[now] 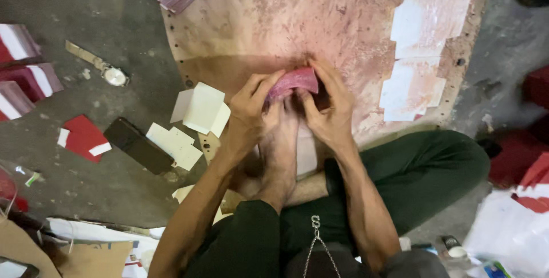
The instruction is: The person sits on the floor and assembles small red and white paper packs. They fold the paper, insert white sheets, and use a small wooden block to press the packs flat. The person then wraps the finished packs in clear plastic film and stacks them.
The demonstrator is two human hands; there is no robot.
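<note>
Sitting on the floor with one bare foot (pixel 279 152) drawn up, the person grips a small pink folded piece (pixel 293 80) at the near edge of a stained board (pixel 286 15). The left hand (pixel 250 115) curls shut on its left end, and the right hand (pixel 330 109) pinches its right end, fingers bent close. The piece sits just above the toes, between both thumbs. Bare board stretches beyond the hands; white paper sheets (pixel 426 43) overlap along its right edge. Left of the board, white cards (pixel 201 108), a dark phone (pixel 137 145) and a wristwatch (pixel 114 75) lie scattered on the grey floor (pixel 103 20). No open container shows.
</note>
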